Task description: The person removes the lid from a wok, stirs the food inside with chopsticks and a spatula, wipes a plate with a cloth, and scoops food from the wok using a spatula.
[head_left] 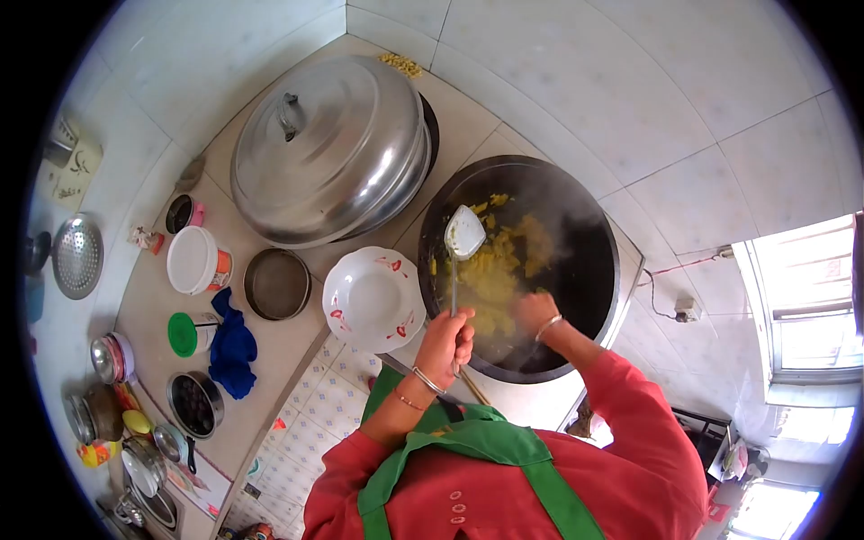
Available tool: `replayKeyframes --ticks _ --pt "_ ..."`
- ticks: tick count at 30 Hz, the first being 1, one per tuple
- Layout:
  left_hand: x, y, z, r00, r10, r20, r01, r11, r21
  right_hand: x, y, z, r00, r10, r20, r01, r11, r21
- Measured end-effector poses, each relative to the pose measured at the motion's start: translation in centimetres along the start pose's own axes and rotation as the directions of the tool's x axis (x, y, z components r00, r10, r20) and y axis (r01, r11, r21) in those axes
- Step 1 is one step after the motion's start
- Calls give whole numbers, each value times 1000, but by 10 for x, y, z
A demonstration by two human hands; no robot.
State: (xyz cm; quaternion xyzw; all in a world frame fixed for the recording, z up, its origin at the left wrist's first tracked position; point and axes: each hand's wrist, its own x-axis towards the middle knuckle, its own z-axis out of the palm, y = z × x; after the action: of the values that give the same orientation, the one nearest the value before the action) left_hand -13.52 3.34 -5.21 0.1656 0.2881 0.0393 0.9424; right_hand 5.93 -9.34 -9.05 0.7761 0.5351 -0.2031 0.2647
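My left hand is closed around the long handle of a wok spatula. The spatula's broad metal head is over the left part of a large dark wok. Yellow pieces of food lie in the wok, and steam rises from them. Above the near side of the food is my right hand, its fingers bunched together; steam and blur hide anything between them. A white plate with red flower marks stands beside the wok on the left, with nothing in its middle.
A big domed metal lid covers another pan at the back left. A white tub, a round metal tin, a green-lidded container, a blue cloth and a pot of dark round items stand on the left counter.
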Motion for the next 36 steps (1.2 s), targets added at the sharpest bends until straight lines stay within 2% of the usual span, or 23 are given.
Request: replayKeyframes --ticks 1,3,5,7,10,11,12,15,17,18,22,26,27,29,32,34,36 --pt "1 0 0 1000 2 -3 -2 1000 1 8 9 -3 1000 -3 -2 3 1000 1" --pt "0 0 0 999 1 -35 -1 1000 6 18 36 -6 984 127 -124 -109 984 141" --pt "1 0 -3 999 6 -40 -6 1000 10 33 70 8 940 255 -227 -236 966 110" --pt "0 0 -2 999 10 -39 -9 1000 14 49 106 24 880 413 -234 -394 911 124" --pt "-1 0 2 999 15 -36 -15 1000 6 64 123 45 847 473 -244 -429 878 212" --pt "-2 0 4 1000 3 -30 -3 1000 4 51 98 16 893 436 -107 -412 891 190" --pt "-2 0 4 1000 -11 -26 11 1000 2 47 85 20 893 438 -108 -414 891 188" --pt "-2 -3 -1 1000 4 26 -4 1000 14 35 46 60 954 289 -86 -272 948 166" --pt "-7 0 1 1000 2 2 -2 1000 8 27 28 82 980 185 -67 -174 973 154" --pt "-9 2 2 1000 -1 -20 1 1000 8 27 26 87 989 135 -58 -125 981 151" --pt "-10 1 1 1000 26 -8 -26 999 19 -3 73 74 995 99 -30 -91 979 184" --pt "-6 -4 -5 999 42 9 -42 998 43 -14 108 27 902 430 36 -432 898 80" --pt "-4 -4 -6 998 58 39 -61 995 76 -6 116 24 903 428 34 -429 900 77" --pt "-5 -3 -3 999 43 15 -43 998 50 7 123 18 815 574 -73 -543 802 249" --pt "-4 -4 -2 1000 27 -12 -27 999 29 34 102 -14 817 576 -22 -566 808 166" --pt "-3 -4 -1 999 38 -18 -37 999 30 66 88 15 833 544 -103 -526 835 159" --pt "-4 -1 0 1000 10 -13 -10 1000 7 74 67 30 943 278 -181 -284 959 -8"
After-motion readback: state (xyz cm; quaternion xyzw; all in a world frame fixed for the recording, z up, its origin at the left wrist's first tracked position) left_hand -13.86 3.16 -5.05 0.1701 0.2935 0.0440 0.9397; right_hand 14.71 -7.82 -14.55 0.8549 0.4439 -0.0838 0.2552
